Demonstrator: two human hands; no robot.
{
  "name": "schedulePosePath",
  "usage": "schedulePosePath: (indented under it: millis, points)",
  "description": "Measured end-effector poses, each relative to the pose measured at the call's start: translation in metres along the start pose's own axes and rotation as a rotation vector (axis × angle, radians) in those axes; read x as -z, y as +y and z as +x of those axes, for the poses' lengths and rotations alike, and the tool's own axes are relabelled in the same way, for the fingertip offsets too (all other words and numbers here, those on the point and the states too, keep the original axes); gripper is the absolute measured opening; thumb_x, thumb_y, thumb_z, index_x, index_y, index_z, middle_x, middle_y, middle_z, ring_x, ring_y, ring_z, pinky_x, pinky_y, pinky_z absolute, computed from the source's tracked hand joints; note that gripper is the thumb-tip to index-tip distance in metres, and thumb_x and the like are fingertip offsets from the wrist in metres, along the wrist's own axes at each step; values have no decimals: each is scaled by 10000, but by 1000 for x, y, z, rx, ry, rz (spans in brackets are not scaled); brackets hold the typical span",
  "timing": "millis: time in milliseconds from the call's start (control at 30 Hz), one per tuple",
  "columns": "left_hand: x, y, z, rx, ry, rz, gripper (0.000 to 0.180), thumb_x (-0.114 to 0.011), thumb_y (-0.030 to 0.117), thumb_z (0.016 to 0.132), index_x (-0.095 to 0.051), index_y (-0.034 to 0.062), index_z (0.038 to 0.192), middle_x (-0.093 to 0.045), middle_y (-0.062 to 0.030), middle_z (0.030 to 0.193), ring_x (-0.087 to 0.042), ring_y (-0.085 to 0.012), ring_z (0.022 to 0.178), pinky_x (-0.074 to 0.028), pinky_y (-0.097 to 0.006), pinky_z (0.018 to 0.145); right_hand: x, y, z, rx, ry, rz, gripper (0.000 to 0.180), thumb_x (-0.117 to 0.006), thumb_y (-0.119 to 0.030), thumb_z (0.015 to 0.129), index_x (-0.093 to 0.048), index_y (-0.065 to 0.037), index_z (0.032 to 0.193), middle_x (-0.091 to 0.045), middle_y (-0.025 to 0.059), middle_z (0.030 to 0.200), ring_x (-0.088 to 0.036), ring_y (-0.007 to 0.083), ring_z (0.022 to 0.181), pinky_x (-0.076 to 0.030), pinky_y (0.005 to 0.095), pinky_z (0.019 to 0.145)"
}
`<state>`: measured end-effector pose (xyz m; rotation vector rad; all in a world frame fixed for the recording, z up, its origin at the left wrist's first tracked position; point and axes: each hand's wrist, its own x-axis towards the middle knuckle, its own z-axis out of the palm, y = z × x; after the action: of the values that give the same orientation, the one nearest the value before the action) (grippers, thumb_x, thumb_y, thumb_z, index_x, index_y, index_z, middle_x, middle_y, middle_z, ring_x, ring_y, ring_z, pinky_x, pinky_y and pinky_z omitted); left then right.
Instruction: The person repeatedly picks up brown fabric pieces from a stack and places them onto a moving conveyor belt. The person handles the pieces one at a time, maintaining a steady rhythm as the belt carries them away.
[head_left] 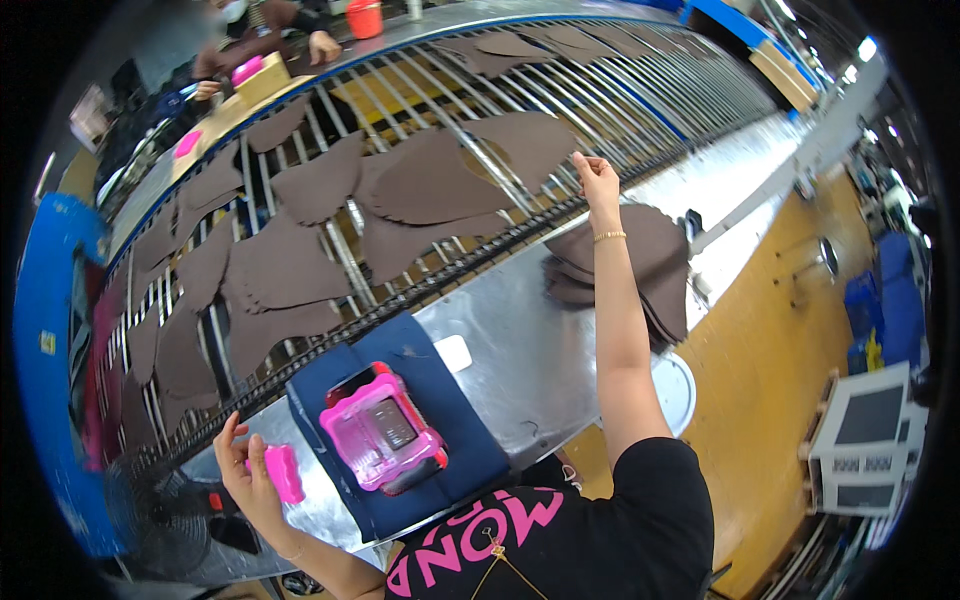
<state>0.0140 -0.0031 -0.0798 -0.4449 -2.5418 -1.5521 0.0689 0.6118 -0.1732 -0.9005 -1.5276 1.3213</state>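
Note:
My right hand [597,185] reaches far over the conveyor's near edge. Its fingertips are pinched together at the right edge of a flat brown cut piece [525,140]. More brown pieces overlap on the rollers, among them a large one [435,180] just left of that piece. Below my right forearm lies a stack of brown pieces [655,255] on the metal table. My left hand [250,480] is at the lower left, fingers curled but apart. Next to its thumb is a small pink wavy-edged object [287,473]; whether they touch is unclear.
A roller conveyor [380,90] runs along the metal table [520,370]. On a dark blue pad [440,375] sits a pink tray-like case [385,430]. A black fan [150,505] stands lower left. Across the conveyor is another person [265,40] near a red bucket [365,18].

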Motion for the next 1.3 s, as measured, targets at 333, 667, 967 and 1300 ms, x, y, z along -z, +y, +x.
schedulePosePath:
  millis: [333, 667, 967, 1300]
  points:
    - [-40, 2, 17, -94, -180, -132, 333, -622, 118, 907, -572, 35, 1226, -576, -43, 1002, -503, -80, 751, -410, -224, 695, 218, -3, -123, -113, 234, -1204, 551, -720, -401, 794, -622, -2, 1160, -517, 241, 1279, -494, 388, 1177, -429, 439, 968]
    - [-20, 9, -5, -64, -171, -46, 313, -628, 77, 887, -590, 32, 1194, -571, -51, 968, -510, -86, 743, -416, -239, 669, 173, -52, -152, 56, 104, -1509, 610, -686, -169, 821, -422, -52, 1358, -533, 180, 1292, -533, 343, 1153, -457, 460, 942]
    - [-21, 21, -12, -109, -195, -14, 353, -669, 26, 823, -613, 44, 1172, -591, -64, 968, -547, -128, 801, -437, -247, 715, 149, -140, -196, 97, -134, -923, 587, -435, -13, 946, -338, -291, 1455, -635, 133, 780, -658, 171, 559, -491, 278, 394]
    - [-50, 42, 1, -226, 2, -239, 518, -682, 172, 872, -474, 34, 1326, -606, -90, 1100, -614, -179, 924, -495, -289, 770, 19, -194, -270, 206, -848, 267, 417, -490, -104, 976, -353, -23, 1361, -651, 190, 1001, -691, 267, 636, -550, 268, 479]
